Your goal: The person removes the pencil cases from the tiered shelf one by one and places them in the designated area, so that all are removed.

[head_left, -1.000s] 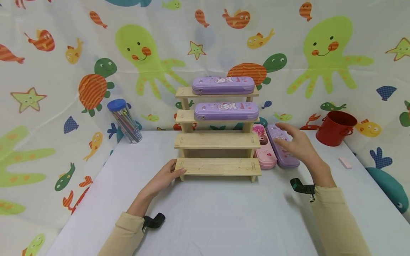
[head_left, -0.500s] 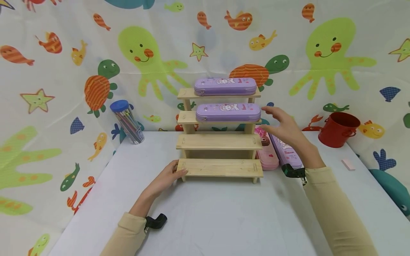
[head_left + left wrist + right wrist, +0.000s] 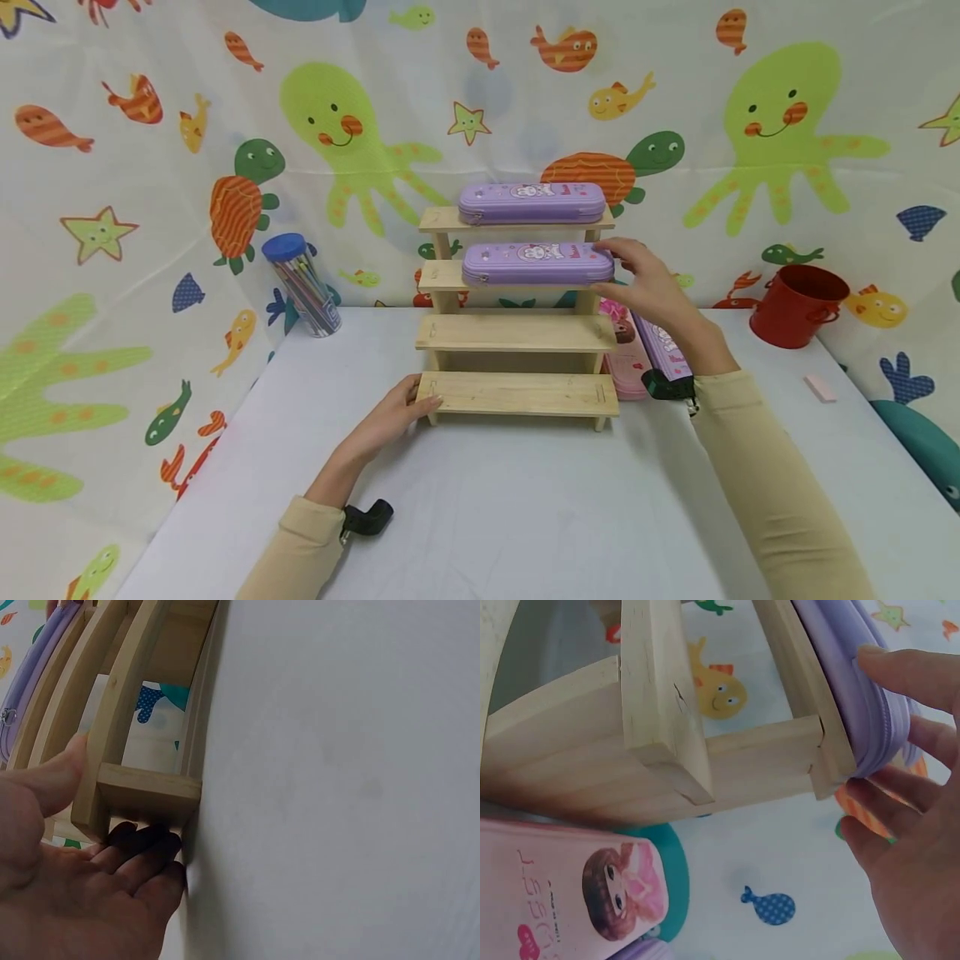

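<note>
A four-step wooden display rack (image 3: 517, 333) stands on the white table. My left hand (image 3: 395, 417) grips the left end of its lowest step, thumb on the top and fingers at the end support (image 3: 150, 795). On the second step from the top lies a purple zippered pencil case (image 3: 536, 265). My right hand (image 3: 648, 283) holds this case by its right end, with the thumb at the front and the fingers behind, as the right wrist view shows (image 3: 907, 750). Another purple pencil case (image 3: 532, 204) lies on the top step. The two lower steps are bare.
Right of the rack lie a pink pencil case (image 3: 626, 367) and a purple one (image 3: 663, 350), partly hidden by my right arm. A red bucket (image 3: 795, 308) and pink eraser-like block (image 3: 820, 388) are farther right. A blue-lidded jar of pens (image 3: 303, 287) stands back left.
My right hand has moved up and left from above the cases on the table to the right end of the second-step case. My left hand has stayed on the rack.
</note>
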A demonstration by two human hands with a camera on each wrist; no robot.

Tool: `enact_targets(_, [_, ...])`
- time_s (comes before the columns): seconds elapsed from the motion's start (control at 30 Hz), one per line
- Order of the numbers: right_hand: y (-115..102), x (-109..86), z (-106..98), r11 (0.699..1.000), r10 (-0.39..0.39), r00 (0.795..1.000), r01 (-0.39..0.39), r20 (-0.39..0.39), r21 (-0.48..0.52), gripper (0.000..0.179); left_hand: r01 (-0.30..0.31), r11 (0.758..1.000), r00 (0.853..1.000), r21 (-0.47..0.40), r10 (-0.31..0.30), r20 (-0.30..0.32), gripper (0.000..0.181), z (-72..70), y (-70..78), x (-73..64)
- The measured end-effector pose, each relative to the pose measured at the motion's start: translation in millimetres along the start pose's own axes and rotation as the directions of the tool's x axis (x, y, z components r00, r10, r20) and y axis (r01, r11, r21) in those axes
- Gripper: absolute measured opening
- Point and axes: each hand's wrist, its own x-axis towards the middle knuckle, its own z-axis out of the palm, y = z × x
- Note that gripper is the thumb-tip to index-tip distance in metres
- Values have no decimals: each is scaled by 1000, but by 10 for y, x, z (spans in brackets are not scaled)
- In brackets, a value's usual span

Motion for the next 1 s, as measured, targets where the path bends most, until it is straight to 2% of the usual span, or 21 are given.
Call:
enact_targets(0.27, [-72, 41, 61, 1000, 17, 1000, -17, 10, 2, 62, -6, 1000, 1000, 7, 6, 7, 70, -16, 20, -11])
enact_targets(0.5, [-159, 22, 85, 991, 134, 989, -133, 68, -19, 61, -5, 1000, 1000, 8, 5, 3, 70, -11, 21, -19])
enact_targets(0.57, [-166, 22, 85, 989, 147, 987, -146, 70, -17, 59, -6, 1000, 1000, 5, 6, 4, 70, -7, 24, -23])
enact_targets(0.73, [-195, 19, 75, 992, 130, 990, -130, 60, -10, 55, -11, 1000, 1000, 5, 11, 6, 71, -2, 32, -30])
enact_targets(1.0, [-223, -49, 44, 996, 88, 994, -87, 65, -20, 59, -8, 1000, 1000, 7, 8, 5, 73, -7, 21, -15])
